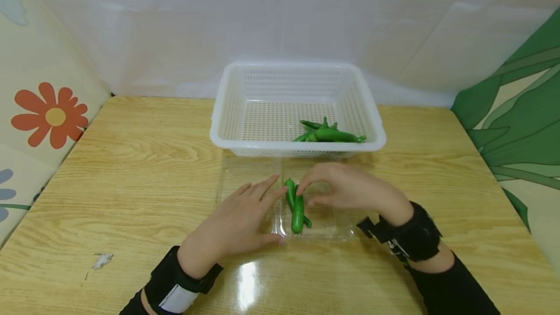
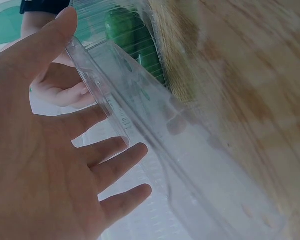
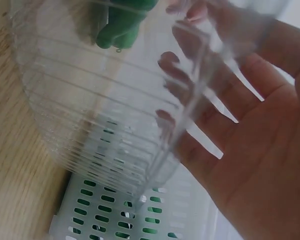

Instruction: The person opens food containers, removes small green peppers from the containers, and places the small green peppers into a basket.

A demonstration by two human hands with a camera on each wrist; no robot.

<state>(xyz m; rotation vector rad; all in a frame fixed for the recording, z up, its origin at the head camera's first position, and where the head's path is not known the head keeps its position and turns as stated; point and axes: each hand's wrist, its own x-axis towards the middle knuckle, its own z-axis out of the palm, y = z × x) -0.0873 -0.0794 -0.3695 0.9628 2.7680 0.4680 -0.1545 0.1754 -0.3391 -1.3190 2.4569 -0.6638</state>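
Observation:
A clear plastic clamshell box [image 1: 323, 225] lies unfolded on the table, with a few green peppers [image 1: 297, 215] in its right half. Above the box's middle fold, my left hand [image 1: 242, 218] is spread, fingertips close to the peppers and thumb at the front edge. In the left wrist view, the thumb [image 2: 67, 22] overlaps the box's rim. My right hand [image 1: 345, 186] reaches over the right half with bent, loose fingers, the index fingertip right at the peppers' top end. Through the clear wall in the right wrist view, its fingers show apart, with the peppers [image 3: 120, 25] beyond them.
A white perforated basket [image 1: 223, 111] stands just behind the box, with several more green peppers [image 1: 334, 135] piled in its front right corner. White cloth [image 1: 175, 28] hangs behind the wooden table [image 1: 144, 159]. Patterned panels flank both sides.

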